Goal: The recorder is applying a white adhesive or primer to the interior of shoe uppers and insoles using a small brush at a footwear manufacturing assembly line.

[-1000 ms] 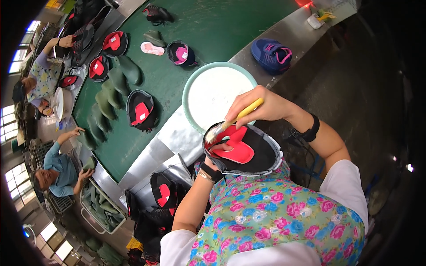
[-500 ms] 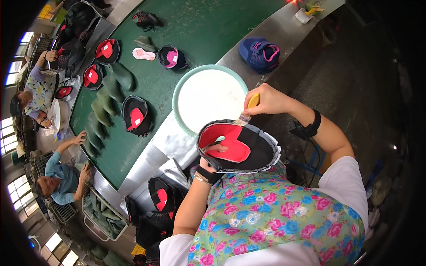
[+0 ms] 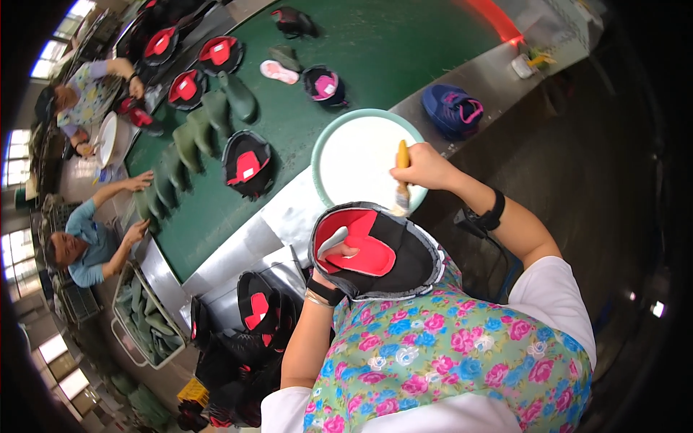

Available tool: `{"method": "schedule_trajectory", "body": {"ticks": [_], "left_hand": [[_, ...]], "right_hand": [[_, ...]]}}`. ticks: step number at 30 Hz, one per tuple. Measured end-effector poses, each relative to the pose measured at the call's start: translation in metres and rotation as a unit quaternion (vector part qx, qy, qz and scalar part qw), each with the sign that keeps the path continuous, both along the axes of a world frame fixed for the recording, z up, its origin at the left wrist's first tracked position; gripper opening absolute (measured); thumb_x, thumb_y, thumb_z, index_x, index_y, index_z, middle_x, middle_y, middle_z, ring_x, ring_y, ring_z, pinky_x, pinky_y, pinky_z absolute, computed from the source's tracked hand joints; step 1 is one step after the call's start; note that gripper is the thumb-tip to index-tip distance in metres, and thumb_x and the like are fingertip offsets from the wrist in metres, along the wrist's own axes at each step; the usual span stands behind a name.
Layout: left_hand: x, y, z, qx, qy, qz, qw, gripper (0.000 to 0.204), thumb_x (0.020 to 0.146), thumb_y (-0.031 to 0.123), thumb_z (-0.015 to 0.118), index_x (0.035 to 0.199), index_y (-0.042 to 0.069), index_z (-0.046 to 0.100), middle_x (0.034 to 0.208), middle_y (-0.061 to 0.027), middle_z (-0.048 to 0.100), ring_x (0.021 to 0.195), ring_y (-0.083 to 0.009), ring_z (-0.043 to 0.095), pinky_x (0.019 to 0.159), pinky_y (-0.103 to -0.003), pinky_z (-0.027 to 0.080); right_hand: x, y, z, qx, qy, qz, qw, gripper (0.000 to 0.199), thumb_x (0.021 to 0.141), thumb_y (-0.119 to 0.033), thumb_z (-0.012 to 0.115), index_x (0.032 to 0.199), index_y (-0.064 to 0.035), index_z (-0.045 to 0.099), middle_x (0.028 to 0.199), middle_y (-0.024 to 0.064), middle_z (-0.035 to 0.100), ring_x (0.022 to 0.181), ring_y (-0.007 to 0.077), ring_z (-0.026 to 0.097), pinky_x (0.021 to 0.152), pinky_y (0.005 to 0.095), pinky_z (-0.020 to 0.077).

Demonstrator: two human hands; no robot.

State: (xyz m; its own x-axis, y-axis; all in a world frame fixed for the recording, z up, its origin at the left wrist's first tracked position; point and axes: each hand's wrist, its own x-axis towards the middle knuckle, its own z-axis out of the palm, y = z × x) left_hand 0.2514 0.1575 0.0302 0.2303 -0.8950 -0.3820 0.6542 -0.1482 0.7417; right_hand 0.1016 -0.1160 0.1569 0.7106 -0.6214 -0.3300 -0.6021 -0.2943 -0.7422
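My left hand (image 3: 338,252) grips a black shoe upper (image 3: 401,252) with red lining, its opening facing up; the thumb presses inside and the other fingers are hidden beneath. A whitish strip shows on the inner side by the thumb. My right hand (image 3: 426,167) is closed round a paintbrush (image 3: 402,155) with a yellow handle, its bristles pointing down. Those bristles hang near the upper's far edge, over the near rim of a pale green basin (image 3: 369,113) of white liquid; whether they touch the upper I cannot tell.
Green shoe lasts (image 3: 189,148) and several uppers (image 3: 247,169) stand on the green table (image 3: 375,43). A blue shoe (image 3: 451,112) sits on the metal edge, right of the basin. More black uppers (image 3: 254,303) are stacked at my left. Two co-workers work across the table.
My right hand has turned the brush more upright and moved it off the upper's inner edge toward the basin rim. The view has shifted. A co-worker's arm at the far left now reaches out.
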Motion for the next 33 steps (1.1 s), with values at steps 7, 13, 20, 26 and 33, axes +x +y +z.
{"method": "schedule_trajectory", "body": {"ticks": [7,13,20,26,33], "left_hand": [[0.098,0.075,0.023,0.089,0.261,0.16,0.948,0.024,0.083,0.018,0.06,0.106,0.01,0.059,0.099,-0.0065,0.064,0.09,-0.0199,0.062,0.075,-0.036,0.052],[0.218,0.141,-0.051,0.012,0.166,0.42,0.892,0.035,0.089,0.03,0.052,0.121,0.015,0.052,0.121,-0.0068,0.056,0.108,-0.0255,0.053,0.089,-0.046,0.044],[0.337,0.091,-0.179,-0.149,0.201,0.462,0.851,0.04,0.092,0.023,0.046,0.128,0.007,0.045,0.129,-0.013,0.05,0.112,-0.0303,0.051,0.093,-0.049,0.042],[0.354,0.048,-0.216,-0.017,0.3,0.517,0.802,0.034,0.092,0.007,0.04,0.127,0.005,0.042,0.122,-0.0161,0.05,0.107,-0.0312,0.053,0.094,-0.052,0.045],[0.264,0.226,-0.134,0.447,-0.406,0.24,0.76,0.048,0.078,0.018,0.067,0.12,0.002,0.051,0.105,-0.0218,0.06,0.096,-0.0364,0.057,0.083,-0.041,0.047]], "right_hand": [[0.028,0.013,0.003,0.15,-0.237,-0.198,0.939,0.019,0.083,-0.015,0.063,0.072,0.0,0.06,0.062,0.0044,0.059,0.048,0.0079,0.05,0.044,0.0205,0.0373],[0.084,0.053,-0.015,0.193,-0.23,-0.2,0.933,0.016,0.085,-0.014,0.062,0.077,0.0001,0.06,0.069,0.0059,0.061,0.055,0.0091,0.053,0.05,0.0215,0.0417],[0.135,0.107,-0.022,0.183,-0.113,-0.2,0.956,0.014,0.084,-0.01,0.062,0.076,0.0012,0.059,0.071,0.0087,0.062,0.058,0.0115,0.056,0.051,0.0229,0.0445],[0.165,0.128,-0.025,0.194,-0.069,-0.167,0.964,0.015,0.084,-0.01,0.063,0.077,0.002,0.059,0.073,0.0091,0.062,0.059,0.012,0.056,0.053,0.023,0.0447],[0.203,0.144,-0.03,0.184,-0.114,-0.064,0.974,0.016,0.086,-0.014,0.061,0.081,0.0012,0.061,0.076,0.0071,0.061,0.064,0.0115,0.054,0.057,0.0242,0.043]]}}
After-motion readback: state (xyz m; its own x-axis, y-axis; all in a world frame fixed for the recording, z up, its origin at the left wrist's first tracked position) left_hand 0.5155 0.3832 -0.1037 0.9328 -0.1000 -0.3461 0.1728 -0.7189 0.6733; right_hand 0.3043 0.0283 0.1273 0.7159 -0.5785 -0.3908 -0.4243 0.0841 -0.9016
